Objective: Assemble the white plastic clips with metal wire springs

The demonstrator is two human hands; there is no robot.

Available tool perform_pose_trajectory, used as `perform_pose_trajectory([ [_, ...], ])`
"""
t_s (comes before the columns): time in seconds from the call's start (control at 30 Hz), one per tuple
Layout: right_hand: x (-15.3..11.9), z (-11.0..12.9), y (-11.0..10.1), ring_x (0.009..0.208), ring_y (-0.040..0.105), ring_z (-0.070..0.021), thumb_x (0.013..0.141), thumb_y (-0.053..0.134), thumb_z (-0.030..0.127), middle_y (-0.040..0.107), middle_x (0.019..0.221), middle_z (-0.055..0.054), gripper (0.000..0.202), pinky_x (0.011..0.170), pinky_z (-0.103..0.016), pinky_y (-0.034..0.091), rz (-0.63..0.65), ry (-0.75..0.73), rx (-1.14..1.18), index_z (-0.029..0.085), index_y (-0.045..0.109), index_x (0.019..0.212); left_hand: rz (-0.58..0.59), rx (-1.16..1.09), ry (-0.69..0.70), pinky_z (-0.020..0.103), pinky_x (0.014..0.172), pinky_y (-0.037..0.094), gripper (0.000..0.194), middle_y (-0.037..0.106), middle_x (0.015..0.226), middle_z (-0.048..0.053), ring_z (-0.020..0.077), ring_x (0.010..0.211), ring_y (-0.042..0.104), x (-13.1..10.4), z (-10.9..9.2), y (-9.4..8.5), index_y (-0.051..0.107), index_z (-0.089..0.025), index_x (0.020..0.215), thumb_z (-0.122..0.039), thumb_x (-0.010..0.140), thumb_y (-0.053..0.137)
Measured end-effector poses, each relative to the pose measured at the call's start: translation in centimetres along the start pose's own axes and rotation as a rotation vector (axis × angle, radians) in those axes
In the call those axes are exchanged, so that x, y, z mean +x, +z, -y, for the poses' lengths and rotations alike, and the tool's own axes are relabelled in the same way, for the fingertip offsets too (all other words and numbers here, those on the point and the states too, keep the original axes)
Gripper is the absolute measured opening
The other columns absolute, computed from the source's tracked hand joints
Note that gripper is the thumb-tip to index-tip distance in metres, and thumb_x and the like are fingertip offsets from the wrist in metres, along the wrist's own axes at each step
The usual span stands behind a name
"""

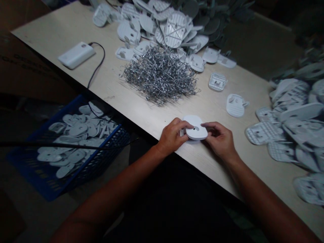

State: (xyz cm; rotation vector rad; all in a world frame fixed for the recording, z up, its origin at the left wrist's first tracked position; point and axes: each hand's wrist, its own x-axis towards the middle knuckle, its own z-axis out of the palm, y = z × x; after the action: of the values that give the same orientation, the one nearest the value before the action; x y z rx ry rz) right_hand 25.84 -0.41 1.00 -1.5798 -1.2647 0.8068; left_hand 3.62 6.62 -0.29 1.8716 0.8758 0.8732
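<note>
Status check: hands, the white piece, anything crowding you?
Left hand and right hand both grip white plastic shell at table edge. Wire pin pile lies behind, apart.

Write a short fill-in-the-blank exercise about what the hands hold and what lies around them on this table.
1. The left hand and right hand hold one white plastic piece between ____ hands.
2. The pile of metal pins lies on the ____.
3. The basket beside the table is ____ in colour.

Missing words: both; table; blue
</note>
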Motion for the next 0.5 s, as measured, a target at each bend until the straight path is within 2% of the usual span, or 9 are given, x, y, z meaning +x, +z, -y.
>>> perform_pose_trajectory([
  [0.13,0.1,-0.3,0.3,0.060,0.052,-0.0119,0.076,0.077,0.026,0.075,0.092,-0.004,0.033,0.053,-0.026,0.040,0.007,0.035,-0.002,0.020,0.079,0.109,-0.014,0.018,-0.005,0.027,0.074,0.050,0.030,0.064,0.098,0.001,0.0145,0.079,0.061,0.3,0.3,0.5,0.079,-0.023,0.112,-0.013,0.083,0.079],
  [0.27,0.1,-0.4,-0.1,0.062,0.057,-0.0153,0.072,0.081,0.031,0.074,0.088,-0.004,0.040,0.054,-0.027,0.047,0.005,0.106,0.017,0.020,0.080,0.110,0.003,0.079,-0.019,0.029,0.083,0.053,0.032,0.067,0.105,0.003,0.0180,0.092,0.066,0.0,-0.2,0.3,0.077,-0.025,0.117,-0.014,0.087,0.076],
  [0.33,-0.2,0.1,-0.5,0.066,0.062,-0.0182,0.070,0.082,0.033,0.075,0.087,-0.004,0.040,0.059,-0.030,0.053,0.012,0.114,-0.001,0.021,0.081,0.108,0.060,0.149,-0.029,0.030,0.086,0.055,0.032,0.069,0.110,0.004,0.0194,0.096,0.068,-0.3,-1.0,-0.3,0.076,-0.026,0.122,-0.018,0.090,0.075],
  [0.4,-0.6,1.0,-0.9,0.076,0.069,-0.0224,0.071,0.083,0.038,0.078,0.095,-0.005,0.038,0.067,-0.033,0.058,0.027,0.113,-0.075,0.023,0.082,0.105,0.140,0.241,-0.035,0.032,0.087,0.057,0.035,0.071,0.115,0.005,0.0215,0.101,0.070,-0.7,-1.8,-1.4,0.073,-0.027,0.129,-0.026,0.094,0.074],
  [0.5,-0.9,2.8,-1.4,0.076,0.074,-0.0261,0.075,0.084,0.053,0.079,0.094,-0.005,0.042,0.069,-0.035,0.062,0.113,0.086,-0.208,0.026,0.083,0.107,0.216,0.360,-0.050,0.035,0.093,0.058,0.041,0.073,0.120,0.007,0.0253,0.109,0.072,-1.6,-2.9,-3.4,0.070,-0.028,0.138,-0.036,0.098,0.070],
])
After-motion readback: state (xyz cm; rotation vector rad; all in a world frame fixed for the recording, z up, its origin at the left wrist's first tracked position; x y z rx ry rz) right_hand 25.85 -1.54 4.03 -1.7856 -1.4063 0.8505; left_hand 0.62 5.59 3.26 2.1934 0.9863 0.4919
